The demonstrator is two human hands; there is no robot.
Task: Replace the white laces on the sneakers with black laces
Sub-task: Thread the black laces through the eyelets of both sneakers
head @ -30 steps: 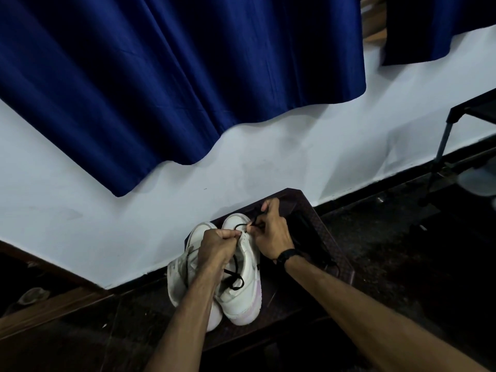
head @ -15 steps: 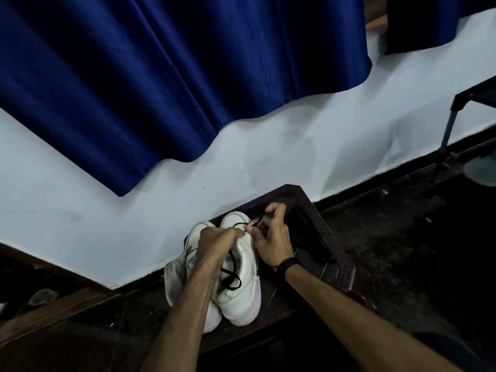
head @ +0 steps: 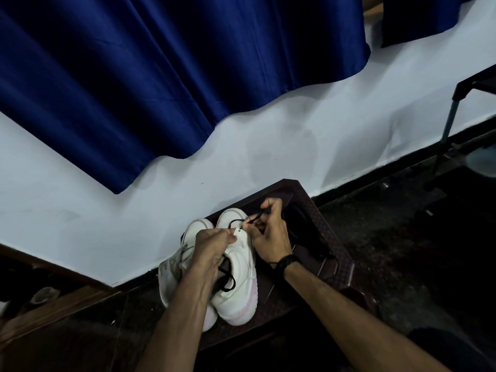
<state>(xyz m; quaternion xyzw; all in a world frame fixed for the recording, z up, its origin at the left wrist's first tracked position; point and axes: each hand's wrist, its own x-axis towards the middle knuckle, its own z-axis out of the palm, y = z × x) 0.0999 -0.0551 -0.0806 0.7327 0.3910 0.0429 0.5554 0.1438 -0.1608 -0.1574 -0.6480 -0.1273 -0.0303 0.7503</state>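
Two white sneakers stand side by side on a dark brown stool (head: 326, 237), heels toward me. The right sneaker (head: 236, 285) carries a black lace (head: 226, 281) that loops over its heel end and runs to the front eyelets. My left hand (head: 212, 244) pinches the upper of that sneaker by an eyelet. My right hand (head: 268, 232) is closed on the free end of the black lace near the toe. The left sneaker (head: 174, 264) is partly hidden by my left arm.
A white wall with a blue curtain (head: 161, 76) rises just behind the stool. A dark object (head: 303, 232) lies on the stool right of the sneakers. A metal-legged frame (head: 453, 116) stands at the far right on the dark floor.
My right hand has shifted slightly along the black lace near the toe. My left hand has stayed on the sneaker. The camera has tilted a little.
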